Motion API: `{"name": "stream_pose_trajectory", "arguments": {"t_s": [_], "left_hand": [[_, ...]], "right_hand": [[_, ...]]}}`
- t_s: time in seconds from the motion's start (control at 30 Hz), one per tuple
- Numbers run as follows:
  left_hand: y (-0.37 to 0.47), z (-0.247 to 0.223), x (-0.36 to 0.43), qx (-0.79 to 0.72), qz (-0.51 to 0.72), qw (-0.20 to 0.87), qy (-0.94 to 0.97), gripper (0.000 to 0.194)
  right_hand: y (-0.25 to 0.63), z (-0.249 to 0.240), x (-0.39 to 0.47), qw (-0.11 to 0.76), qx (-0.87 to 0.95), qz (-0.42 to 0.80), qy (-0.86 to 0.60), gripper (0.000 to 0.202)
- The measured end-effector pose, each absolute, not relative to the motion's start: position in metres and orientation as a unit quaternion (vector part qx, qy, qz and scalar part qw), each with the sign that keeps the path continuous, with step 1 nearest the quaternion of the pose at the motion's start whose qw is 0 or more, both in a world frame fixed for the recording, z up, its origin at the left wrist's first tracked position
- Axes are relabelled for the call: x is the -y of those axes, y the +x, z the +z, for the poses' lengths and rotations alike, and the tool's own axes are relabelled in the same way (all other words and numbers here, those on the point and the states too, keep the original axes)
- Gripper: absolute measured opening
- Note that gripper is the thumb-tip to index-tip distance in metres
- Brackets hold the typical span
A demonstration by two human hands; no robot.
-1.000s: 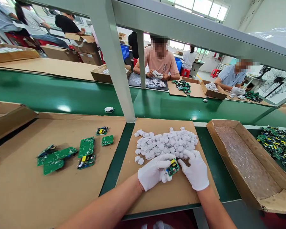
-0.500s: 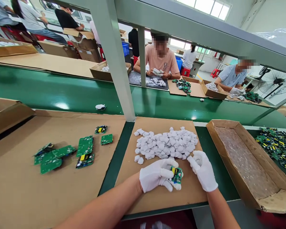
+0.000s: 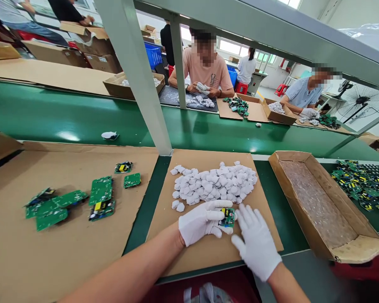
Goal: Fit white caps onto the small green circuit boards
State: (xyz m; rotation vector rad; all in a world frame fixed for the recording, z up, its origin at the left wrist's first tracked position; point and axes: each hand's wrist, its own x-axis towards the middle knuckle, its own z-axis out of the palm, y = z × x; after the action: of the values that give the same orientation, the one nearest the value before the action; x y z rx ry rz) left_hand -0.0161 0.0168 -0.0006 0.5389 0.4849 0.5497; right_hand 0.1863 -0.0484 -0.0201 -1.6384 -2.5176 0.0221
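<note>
My left hand (image 3: 205, 221), in a white glove, grips a small green circuit board (image 3: 228, 217) with a yellow part on its upper face. Close beside the board, my right hand (image 3: 255, 240), gloved too, has its fingers stretched out; I see nothing held in it. Just beyond both hands lies a pile of small white pieces (image 3: 214, 183) on a cardboard sheet (image 3: 164, 227). To the left, several circuit boards (image 3: 101, 191) rest on another cardboard sheet (image 3: 82, 256), some overlapping.
On the right stands a shallow cardboard box (image 3: 322, 210), with a heap of circuit boards (image 3: 363, 185) past it. A slanted metal post (image 3: 142, 84) rises before a green conveyor belt (image 3: 66, 113) carrying a white-topped piece (image 3: 110, 135). Co-workers sit across the belt.
My right hand has gone from pinched fingers by the pile to stretched fingers beside the board. My left hand still holds the board. The view has shifted somewhat to the right.
</note>
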Motion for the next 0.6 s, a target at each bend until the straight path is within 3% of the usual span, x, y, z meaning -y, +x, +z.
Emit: {"name": "stream_pose_trajectory", "arguments": {"t_s": [0.07,0.23,0.4,0.5,0.6], "left_hand": [[-0.016,0.000,-0.017,-0.239,0.275,0.893,0.264,0.038],[-0.015,-0.004,-0.018,-0.228,0.288,0.893,0.260,0.030],[-0.015,0.004,-0.015,-0.213,0.274,0.904,0.250,0.026],[-0.015,0.006,-0.013,-0.229,0.261,0.904,0.250,0.025],[-0.013,0.003,-0.013,-0.256,0.269,0.894,0.251,0.035]], "right_hand": [[0.192,-0.019,0.043,0.077,0.812,-0.004,-0.579,0.059],[0.184,-0.019,0.047,0.075,0.846,0.035,-0.527,0.079],[0.214,-0.023,0.036,0.115,0.796,0.004,-0.595,0.054],[0.232,-0.024,0.031,0.199,0.757,0.026,-0.622,0.057],[0.232,-0.024,0.028,0.221,0.734,0.024,-0.642,0.056]]}}
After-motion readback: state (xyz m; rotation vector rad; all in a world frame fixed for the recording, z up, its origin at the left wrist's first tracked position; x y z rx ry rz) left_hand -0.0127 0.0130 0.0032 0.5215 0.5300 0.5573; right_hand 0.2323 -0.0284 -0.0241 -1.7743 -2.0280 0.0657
